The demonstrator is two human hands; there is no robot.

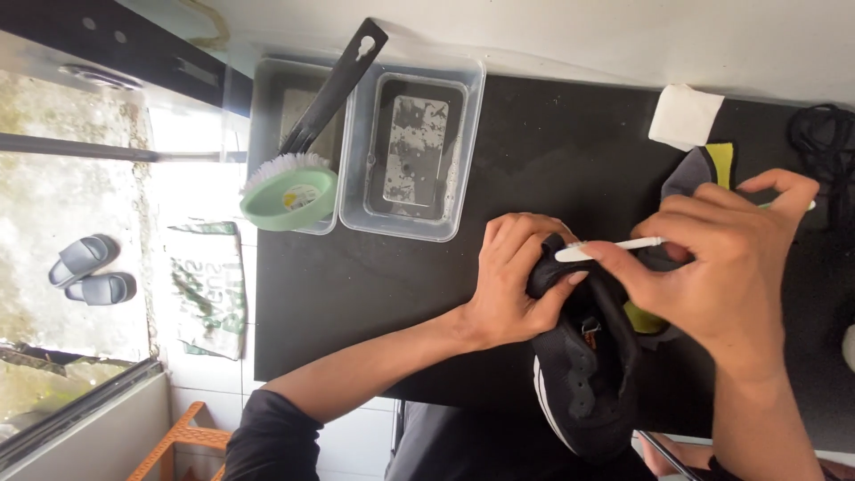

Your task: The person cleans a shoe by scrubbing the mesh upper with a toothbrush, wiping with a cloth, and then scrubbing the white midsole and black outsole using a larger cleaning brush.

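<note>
My left hand [512, 281] grips the upper edge of a black sneaker [583, 370] with a white sole stripe, holding it over the black countertop [374, 285]. In my right hand [721, 267] I pinch a thin white toothbrush [614, 248], its head lying against the shoe's rim close to my left fingers. A yellow and grey insole [708, 165] pokes out behind my right hand, and a yellow part shows under my palm.
Two clear plastic tubs [410, 142] with murky water stand at the counter's far side. A black-handled scrub brush [329, 89] and a green dish [289, 198] rest on the left tub. A white folded cloth [684, 116], black laces [824, 142], and grey sandals [89, 267] on the ground outside are also visible.
</note>
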